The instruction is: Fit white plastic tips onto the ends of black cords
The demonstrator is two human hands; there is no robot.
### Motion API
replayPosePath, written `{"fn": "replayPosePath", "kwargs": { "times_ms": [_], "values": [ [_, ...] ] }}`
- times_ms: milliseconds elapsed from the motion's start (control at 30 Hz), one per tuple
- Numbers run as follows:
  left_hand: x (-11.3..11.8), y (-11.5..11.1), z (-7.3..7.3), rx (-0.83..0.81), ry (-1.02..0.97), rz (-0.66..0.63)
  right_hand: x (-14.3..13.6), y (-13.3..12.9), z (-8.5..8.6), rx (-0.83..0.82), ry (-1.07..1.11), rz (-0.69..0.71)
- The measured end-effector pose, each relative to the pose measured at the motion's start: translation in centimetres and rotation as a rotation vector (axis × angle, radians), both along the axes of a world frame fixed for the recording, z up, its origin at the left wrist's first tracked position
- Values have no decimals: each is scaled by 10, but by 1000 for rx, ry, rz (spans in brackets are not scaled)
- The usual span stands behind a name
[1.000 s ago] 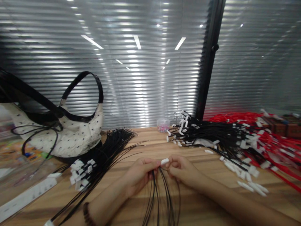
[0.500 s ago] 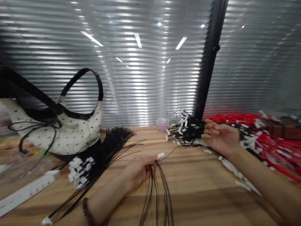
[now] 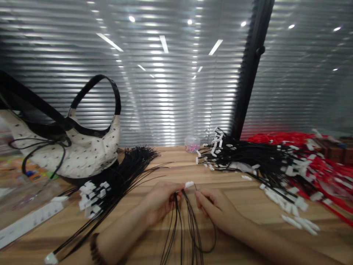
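My left hand (image 3: 160, 201) pinches a small white connector (image 3: 189, 184) between thumb and fingertips. Several thin black wires (image 3: 192, 217) hang from the connector and between the fingers. Close by on the right, my right hand (image 3: 217, 208) has its thumb and index finger closed on a single black wire (image 3: 195, 186), whose loop (image 3: 213, 244) droops below the hand. Whether that wire's tip enters the connector cannot be made out.
Bundled black wires with white ends lie left (image 3: 138, 162) and right (image 3: 245, 154). Red wires (image 3: 328, 173), loose white connectors (image 3: 300, 222), a small clear tub (image 3: 192, 144), a spotted handbag (image 3: 93, 151) and a white strip (image 3: 33, 221) surround the hands. Blinds (image 3: 165, 92) rise behind.
My right hand has come down and left from near the right-hand wire bundle to beside the connector. The wire, stretched out before, now loops down. My left hand has stayed nearly still.
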State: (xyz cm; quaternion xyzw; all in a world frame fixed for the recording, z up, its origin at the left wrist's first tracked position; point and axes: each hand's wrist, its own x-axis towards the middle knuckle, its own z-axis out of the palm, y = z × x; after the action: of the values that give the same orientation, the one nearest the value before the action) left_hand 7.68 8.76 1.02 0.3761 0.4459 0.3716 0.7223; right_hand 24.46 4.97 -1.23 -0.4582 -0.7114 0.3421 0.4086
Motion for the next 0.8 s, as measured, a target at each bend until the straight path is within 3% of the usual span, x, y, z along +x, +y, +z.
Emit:
{"fn": "replayPosePath", "kwargs": {
  "times_ms": [800],
  "values": [
    [-3, 0, 1, 7, 1, -42, 0, -3, 0, -23, -102, 12]
  ]
}}
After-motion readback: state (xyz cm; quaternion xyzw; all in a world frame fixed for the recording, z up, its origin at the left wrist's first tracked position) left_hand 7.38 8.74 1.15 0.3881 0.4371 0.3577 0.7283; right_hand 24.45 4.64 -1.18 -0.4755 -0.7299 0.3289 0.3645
